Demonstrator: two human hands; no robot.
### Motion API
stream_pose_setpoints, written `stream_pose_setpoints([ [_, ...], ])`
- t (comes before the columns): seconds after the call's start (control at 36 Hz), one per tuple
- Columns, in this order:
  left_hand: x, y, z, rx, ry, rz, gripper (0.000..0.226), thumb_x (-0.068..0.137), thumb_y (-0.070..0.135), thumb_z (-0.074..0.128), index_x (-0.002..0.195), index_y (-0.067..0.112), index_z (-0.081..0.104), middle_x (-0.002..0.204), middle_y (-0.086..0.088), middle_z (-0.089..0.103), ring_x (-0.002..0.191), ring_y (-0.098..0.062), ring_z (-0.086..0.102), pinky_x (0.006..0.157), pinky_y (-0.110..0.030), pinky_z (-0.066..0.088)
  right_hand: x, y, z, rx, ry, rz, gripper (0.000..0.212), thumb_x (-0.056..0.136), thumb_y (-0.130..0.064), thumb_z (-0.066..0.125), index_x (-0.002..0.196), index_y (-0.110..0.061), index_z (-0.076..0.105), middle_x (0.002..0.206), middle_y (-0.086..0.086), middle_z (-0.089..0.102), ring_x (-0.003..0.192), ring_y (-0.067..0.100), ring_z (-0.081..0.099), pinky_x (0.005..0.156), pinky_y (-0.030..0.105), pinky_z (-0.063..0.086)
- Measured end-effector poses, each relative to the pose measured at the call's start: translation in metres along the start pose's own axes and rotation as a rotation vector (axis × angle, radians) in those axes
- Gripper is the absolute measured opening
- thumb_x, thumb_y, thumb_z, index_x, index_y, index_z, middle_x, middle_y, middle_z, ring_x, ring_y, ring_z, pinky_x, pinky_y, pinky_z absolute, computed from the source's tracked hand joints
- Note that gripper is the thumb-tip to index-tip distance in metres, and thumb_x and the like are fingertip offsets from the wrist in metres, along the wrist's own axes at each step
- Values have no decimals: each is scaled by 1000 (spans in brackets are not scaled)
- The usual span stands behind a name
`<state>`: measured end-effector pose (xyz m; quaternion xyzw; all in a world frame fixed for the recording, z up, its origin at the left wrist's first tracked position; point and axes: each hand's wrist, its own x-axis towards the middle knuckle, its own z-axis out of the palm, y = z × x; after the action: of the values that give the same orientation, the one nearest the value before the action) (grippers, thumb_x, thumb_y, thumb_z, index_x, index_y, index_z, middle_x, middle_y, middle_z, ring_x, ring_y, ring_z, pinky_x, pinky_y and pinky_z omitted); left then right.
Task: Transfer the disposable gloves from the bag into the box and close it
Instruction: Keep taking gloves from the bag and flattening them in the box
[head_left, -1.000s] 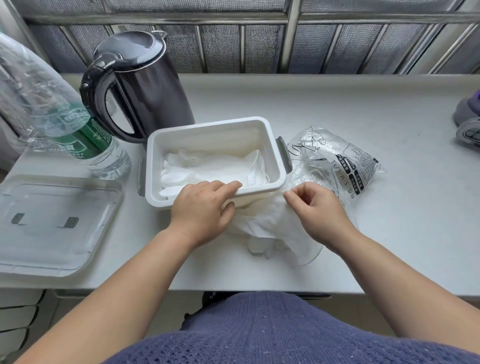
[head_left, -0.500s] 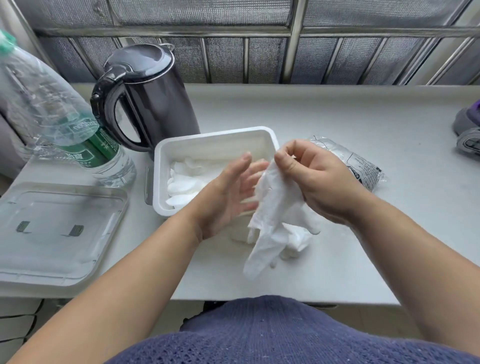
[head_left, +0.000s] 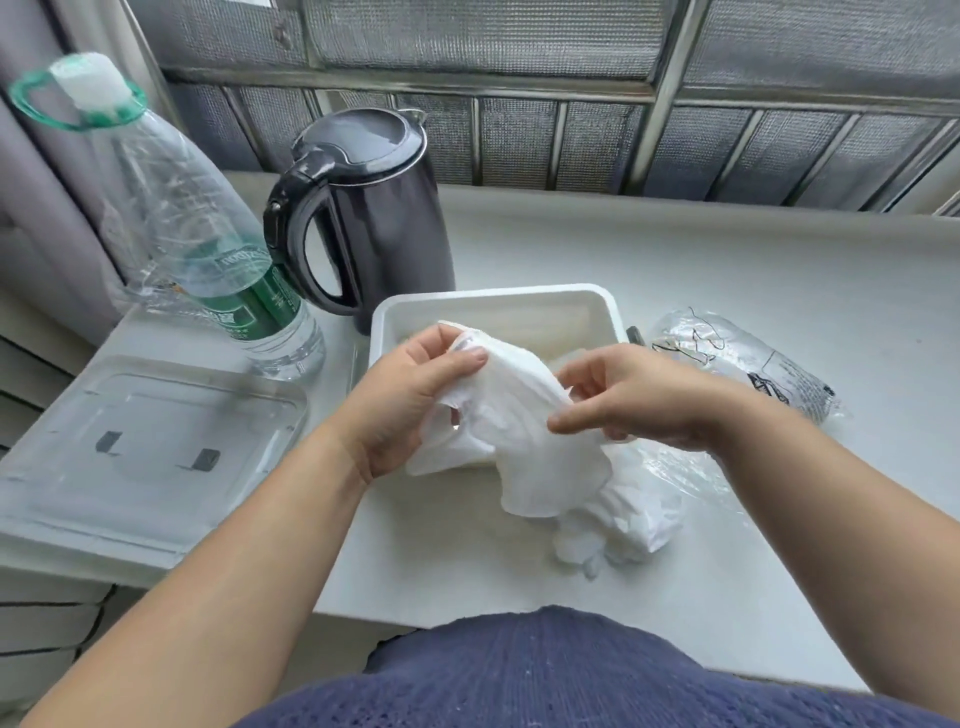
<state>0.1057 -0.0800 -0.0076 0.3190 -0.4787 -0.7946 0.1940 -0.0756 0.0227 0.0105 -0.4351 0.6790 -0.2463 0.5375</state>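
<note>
From here the left hand (head_left: 405, 400), right hand (head_left: 644, 400) and bunched gloves (head_left: 519, 421) cover most of the box (head_left: 493, 297); I can't see inside. Print on the bag (head_left: 769, 374) is too small to read; the lid (head_left: 156, 447) runs off left

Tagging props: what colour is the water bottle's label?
Green with white print; the label shows best in the head view.

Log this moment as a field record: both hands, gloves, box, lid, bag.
box: open, white, in front of kettle
lid: off, lying left of box
left hand: pinches gloves near box's front edge
right hand: grips same gloves
bag: on table, right of box
loose gloves: heaped on table beside bag
</note>
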Motion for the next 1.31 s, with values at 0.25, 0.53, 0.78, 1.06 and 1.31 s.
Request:
stream_pose_setpoints([
  [0.25,8,11,-20,119,251,-7,10,87,10,61,84,18,57,71,4,62,62,-8,55,51,-19,42,31,-8,-3,237,225,-43,27,80,-6,61,55,-16,58,60,-1,48,64,17,41,59,28,30],
  [0.53,22,7,-18,1719,396,266,69,82,32,64,143,29,31,149,-1,24,135,-25,22,103,-38,26,71,-1,-12,-801,370,6,60,85,-26,63,139,-20,35,132,10,45,123,29,41,96,35,39],
  [0.78,57,-19,-16,1839,-200,-6,37,98,37,37,131,27,51,147,-2,34,134,-24,33,103,-41,34,84,-4,20,-1040,214,-4,28,92,-17,42,116,-15,57,114,6,60,103,28,56,77,32,40],
  [1.06,65,-36,-26,1899,-175,-247,58,86,47,53,134,18,38,142,-10,31,131,-28,34,100,-36,31,101,28,22,-1051,-111,335,85,87,-38,59,145,5,14,150,23,15,139,39,15,114,42,22],
  [1.31,73,-33,-26,1868,-305,-467,77,90,55,44,149,16,14,158,-15,4,145,-29,8,117,-38,8,100,27,18,-919,-49,240,99,78,-54,64,145,-1,15,149,16,20,137,33,23,112,38,26],
])
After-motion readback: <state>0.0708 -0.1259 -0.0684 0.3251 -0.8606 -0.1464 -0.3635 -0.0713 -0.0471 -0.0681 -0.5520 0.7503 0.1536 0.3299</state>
